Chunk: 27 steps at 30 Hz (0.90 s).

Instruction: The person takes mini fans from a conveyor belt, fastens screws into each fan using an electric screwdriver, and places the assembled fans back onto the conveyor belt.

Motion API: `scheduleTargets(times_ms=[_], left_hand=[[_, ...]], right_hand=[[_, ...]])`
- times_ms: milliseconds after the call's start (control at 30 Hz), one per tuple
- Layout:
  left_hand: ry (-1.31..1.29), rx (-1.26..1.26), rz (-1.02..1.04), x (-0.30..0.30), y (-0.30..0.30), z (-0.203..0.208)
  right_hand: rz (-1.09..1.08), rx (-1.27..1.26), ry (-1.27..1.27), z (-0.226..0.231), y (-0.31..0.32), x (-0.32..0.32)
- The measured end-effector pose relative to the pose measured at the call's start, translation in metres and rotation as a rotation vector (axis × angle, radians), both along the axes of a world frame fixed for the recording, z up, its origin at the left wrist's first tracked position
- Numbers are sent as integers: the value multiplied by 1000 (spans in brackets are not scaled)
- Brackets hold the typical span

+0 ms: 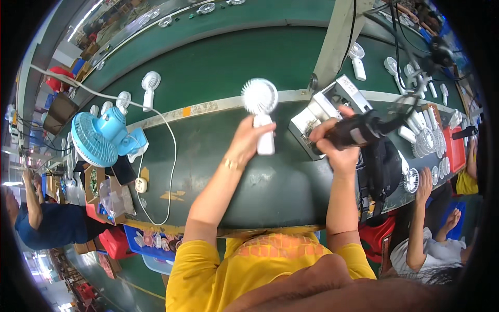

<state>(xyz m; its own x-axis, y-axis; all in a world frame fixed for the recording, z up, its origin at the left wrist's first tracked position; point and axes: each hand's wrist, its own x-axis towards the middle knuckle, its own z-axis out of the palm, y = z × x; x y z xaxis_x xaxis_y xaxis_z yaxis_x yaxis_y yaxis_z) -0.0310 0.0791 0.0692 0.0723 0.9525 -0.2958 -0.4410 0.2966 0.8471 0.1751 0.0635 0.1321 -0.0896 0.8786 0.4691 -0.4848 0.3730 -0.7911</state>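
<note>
Bench holds blue fan, metal box; left hand grips white fan, right hand black tool

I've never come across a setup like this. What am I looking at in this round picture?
There is no robot here: a person works with two bare hands, filmed from above by a wide fisheye camera worn on the head, so straight edges bend. The left hand holds a white handheld fan by its handle, over a dark work table. The right hand holds a black cylindrical tool; near it is a white-and-metal box. At the left are a blue fan and a white cable.
</note>
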Motion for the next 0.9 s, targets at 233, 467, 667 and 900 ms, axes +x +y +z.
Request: scheduleTargets(times_ms=[233, 467, 667, 900], left_hand=[[-180, -160, 4, 24, -81, -34], [-235, -165, 17, 33, -98, -34], [-228, -137, 7, 33, -100, -39], [-257, -129, 29, 34, -101, -33]], right_hand=[[-240, -12, -168, 9, 4, -5], [-327, 121, -176, 1, 11, -13], [-453, -42, -207, -3, 12, -37], [-124, -217, -53, -23, -9, -45]])
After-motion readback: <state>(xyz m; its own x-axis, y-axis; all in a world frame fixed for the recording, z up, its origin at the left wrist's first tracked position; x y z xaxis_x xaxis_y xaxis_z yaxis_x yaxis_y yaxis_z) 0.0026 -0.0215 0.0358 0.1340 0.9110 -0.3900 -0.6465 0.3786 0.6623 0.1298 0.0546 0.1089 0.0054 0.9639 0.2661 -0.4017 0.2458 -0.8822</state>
